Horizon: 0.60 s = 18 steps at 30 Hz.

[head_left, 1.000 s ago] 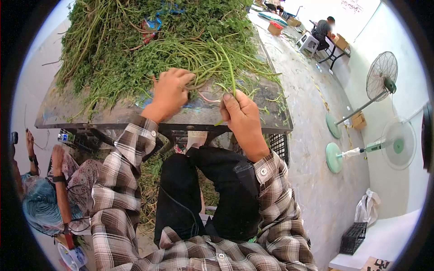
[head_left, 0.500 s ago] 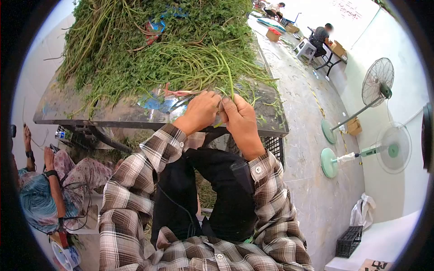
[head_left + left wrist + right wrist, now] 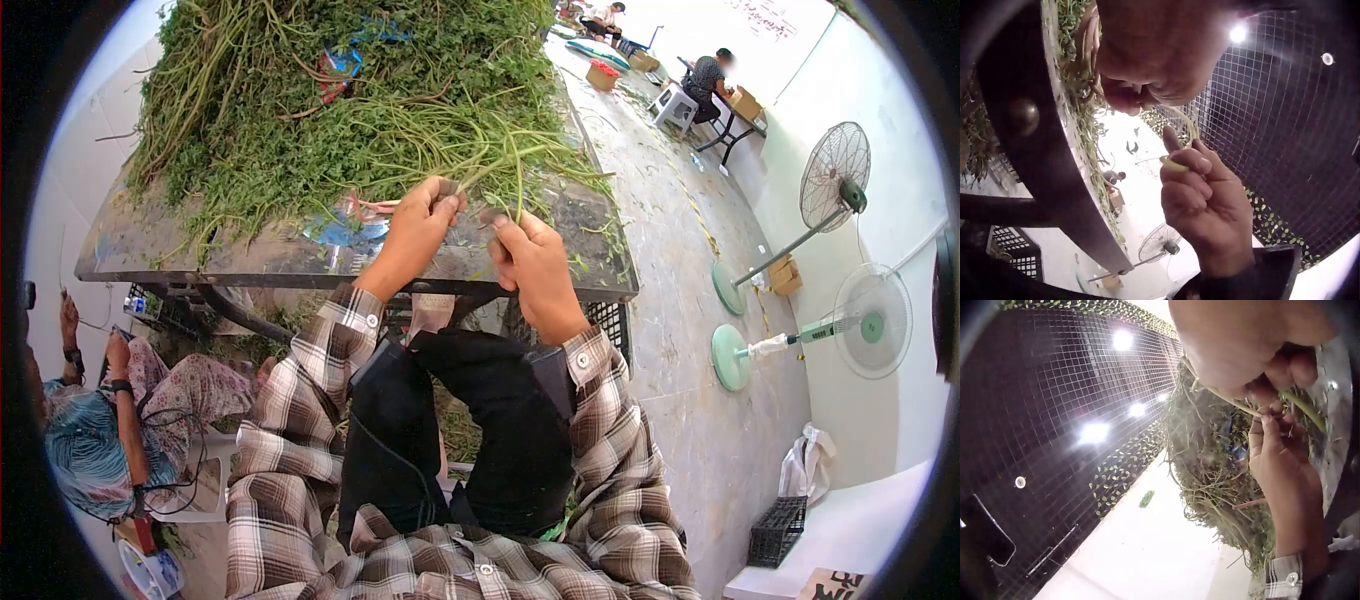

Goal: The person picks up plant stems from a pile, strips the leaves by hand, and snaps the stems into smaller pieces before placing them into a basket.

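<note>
A big heap of green leafy stems (image 3: pixel 330 110) covers the dark table (image 3: pixel 250 265). Both hands work at its near edge. My left hand (image 3: pixel 443 192) pinches the end of a long green stem (image 3: pixel 500 160) that runs into the heap. Just to its right, my right hand (image 3: pixel 497 222) pinches a few thin stems that stand up from its fingers. In the left wrist view the right hand (image 3: pixel 1180 159) holds a pale stem piece (image 3: pixel 1175 165) between thumb and fingers. The right wrist view shows the left hand (image 3: pixel 1269 419) pinching a stem (image 3: pixel 1300 409) under the right palm.
Two standing fans (image 3: pixel 840 170) (image 3: pixel 870 320) are on the concrete floor to the right. A seated person (image 3: pixel 100 430) is at lower left. A black crate (image 3: pixel 778 528) and a white bag (image 3: pixel 808 462) lie at lower right. More people sit far back (image 3: pixel 712 72).
My left hand came from the heap's left over to the right hand, and has now lifted slightly away with a stem. The right hand stayed at the table's edge.
</note>
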Tool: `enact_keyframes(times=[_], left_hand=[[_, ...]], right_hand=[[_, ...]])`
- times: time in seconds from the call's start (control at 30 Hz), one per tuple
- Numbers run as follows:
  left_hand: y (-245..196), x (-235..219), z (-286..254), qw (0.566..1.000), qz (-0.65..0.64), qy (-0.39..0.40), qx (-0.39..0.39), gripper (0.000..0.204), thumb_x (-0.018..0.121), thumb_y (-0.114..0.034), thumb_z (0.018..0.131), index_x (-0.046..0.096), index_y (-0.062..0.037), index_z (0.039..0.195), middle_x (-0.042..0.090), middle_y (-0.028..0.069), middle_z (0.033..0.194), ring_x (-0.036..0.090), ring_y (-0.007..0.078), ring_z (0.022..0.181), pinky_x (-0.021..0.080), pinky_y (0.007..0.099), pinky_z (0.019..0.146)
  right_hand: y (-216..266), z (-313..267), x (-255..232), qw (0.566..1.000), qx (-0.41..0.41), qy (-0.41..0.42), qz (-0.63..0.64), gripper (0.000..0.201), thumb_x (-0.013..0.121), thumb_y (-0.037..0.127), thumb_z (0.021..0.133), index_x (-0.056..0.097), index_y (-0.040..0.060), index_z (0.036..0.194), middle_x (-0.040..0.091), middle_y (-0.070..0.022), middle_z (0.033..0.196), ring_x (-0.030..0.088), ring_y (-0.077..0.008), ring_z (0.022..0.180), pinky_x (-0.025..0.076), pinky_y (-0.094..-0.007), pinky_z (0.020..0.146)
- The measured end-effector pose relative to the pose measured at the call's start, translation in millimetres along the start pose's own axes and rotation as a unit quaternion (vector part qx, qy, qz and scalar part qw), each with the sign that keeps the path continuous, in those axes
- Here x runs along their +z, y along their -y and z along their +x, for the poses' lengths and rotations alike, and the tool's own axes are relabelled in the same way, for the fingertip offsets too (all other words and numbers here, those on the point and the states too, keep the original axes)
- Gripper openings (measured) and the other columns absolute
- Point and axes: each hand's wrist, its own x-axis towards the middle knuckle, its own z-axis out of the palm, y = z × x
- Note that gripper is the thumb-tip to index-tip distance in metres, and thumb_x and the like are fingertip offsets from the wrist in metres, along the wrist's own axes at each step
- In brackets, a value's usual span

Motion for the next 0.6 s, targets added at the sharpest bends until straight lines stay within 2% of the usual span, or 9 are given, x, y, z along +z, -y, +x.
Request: enact_keyframes(times=[0.07, 0.13, 0.23, 0.33, 0.37, 0.43, 0.47, 0.53, 0.6], left_hand=[[-0.3, 0.3, -7.9, 1.000, -0.004, 0.009, -0.004, 0.013, 0.048, -0.013, 0.090, 0.055, -0.0021, 0.093, 0.053, -0.0001, 0.074, 0.048, 0.0070, 0.064, 0.042, 0.0227, 0.057], [-2.4, -0.2, -15.1, 0.999, 0.024, 0.017, 0.026, 0.014, 0.050, -0.013, 0.089, 0.056, -0.0013, 0.095, 0.055, 0.0008, 0.076, 0.050, 0.0072, 0.066, 0.043, 0.0230, 0.058], [-7.1, 0.7, -23.4, 0.999, 0.011, 0.036, 0.009, 0.017, 0.053, -0.013, 0.089, 0.057, 0.0003, 0.097, 0.056, 0.0022, 0.079, 0.051, 0.0083, 0.069, 0.043, 0.0237, 0.061], [-12.0, -0.5, -28.3, 0.999, 0.037, 0.021, 0.033, 0.019, 0.054, -0.013, 0.088, 0.057, 0.0019, 0.099, 0.057, 0.0031, 0.081, 0.050, 0.0095, 0.070, 0.042, 0.0250, 0.062], [-13.2, -0.8, -29.5, 0.999, 0.037, 0.021, 0.033, 0.019, 0.054, -0.013, 0.088, 0.057, 0.0019, 0.099, 0.057, 0.0031, 0.081, 0.050, 0.0095, 0.070, 0.042, 0.0250, 0.062], [-14.4, -0.6, -30.9, 0.997, 0.040, 0.010, 0.061, 0.020, 0.055, -0.013, 0.088, 0.057, 0.0028, 0.099, 0.057, 0.0046, 0.081, 0.050, 0.0118, 0.070, 0.041, 0.0261, 0.063], [-14.6, 1.0, -31.2, 0.997, 0.040, 0.010, 0.061, 0.020, 0.055, -0.013, 0.088, 0.057, 0.0028, 0.099, 0.057, 0.0046, 0.081, 0.050, 0.0118, 0.070, 0.041, 0.0261, 0.063], [-12.6, 3.3, -31.3, 0.990, 0.076, -0.013, 0.115, 0.018, 0.054, -0.012, 0.088, 0.057, 0.0027, 0.097, 0.055, 0.0074, 0.079, 0.050, 0.0148, 0.070, 0.041, 0.0268, 0.063], [-11.4, 2.2, -29.4, 0.988, 0.106, -0.003, 0.110, 0.016, 0.053, -0.011, 0.087, 0.056, 0.0027, 0.096, 0.055, 0.0088, 0.079, 0.051, 0.0168, 0.071, 0.041, 0.0275, 0.064]], right_hand=[[-1.1, 3.3, 2.7, 1.000, 0.008, -0.001, 0.026, 0.016, 0.050, 0.020, 0.091, 0.051, 0.0045, 0.087, 0.042, 0.0023, 0.060, 0.032, -0.0045, 0.045, 0.028, -0.0199, 0.039], [-2.4, 7.1, 6.9, 0.997, 0.009, 0.010, 0.071, 0.012, 0.049, 0.018, 0.090, 0.050, 0.0067, 0.086, 0.039, 0.0038, 0.058, 0.033, -0.0050, 0.044, 0.027, -0.0212, 0.038], [-6.9, 11.8, 11.1, 0.995, 0.014, 0.016, 0.099, 0.014, 0.050, 0.020, 0.091, 0.050, 0.0070, 0.087, 0.038, 0.0044, 0.058, 0.032, -0.0051, 0.044, 0.028, -0.0215, 0.038], [-11.5, 14.9, 10.6, 0.994, 0.025, 0.015, 0.102, 0.016, 0.051, 0.023, 0.092, 0.051, 0.0070, 0.089, 0.042, 0.0035, 0.061, 0.035, -0.0050, 0.045, 0.028, -0.0219, 0.038], [-14.7, 15.7, 8.8, 0.994, 0.025, 0.016, 0.103, 0.016, 0.051, 0.023, 0.092, 0.051, 0.0070, 0.089, 0.042, 0.0035, 0.061, 0.035, -0.0050, 0.045, 0.028, -0.0219, 0.038], [-17.4, 15.8, 7.3, 1.000, -0.017, 0.001, 0.013, 0.018, 0.050, 0.025, 0.092, 0.052, 0.0068, 0.091, 0.047, 0.0023, 0.066, 0.041, -0.0049, 0.051, 0.032, -0.0208, 0.040], [-18.7, 15.6, 7.0, 1.000, -0.017, 0.001, 0.013, 0.018, 0.050, 0.025, 0.092, 0.052, 0.0068, 0.091, 0.047, 0.0023, 0.066, 0.041, -0.0049, 0.051, 0.032, -0.0208, 0.040], [-15.6, 13.8, 15.0, 0.999, -0.049, -0.024, 0.001, 0.021, 0.048, 0.026, 0.093, 0.053, 0.0061, 0.091, 0.051, 0.0009, 0.071, 0.047, -0.0049, 0.057, 0.036, -0.0199, 0.043], [-14.5, 14.1, 19.0, 0.998, -0.051, -0.023, 0.017, 0.022, 0.047, 0.027, 0.094, 0.053, 0.0059, 0.091, 0.051, 0.0008, 0.071, 0.048, -0.0050, 0.059, 0.038, -0.0198, 0.044]])
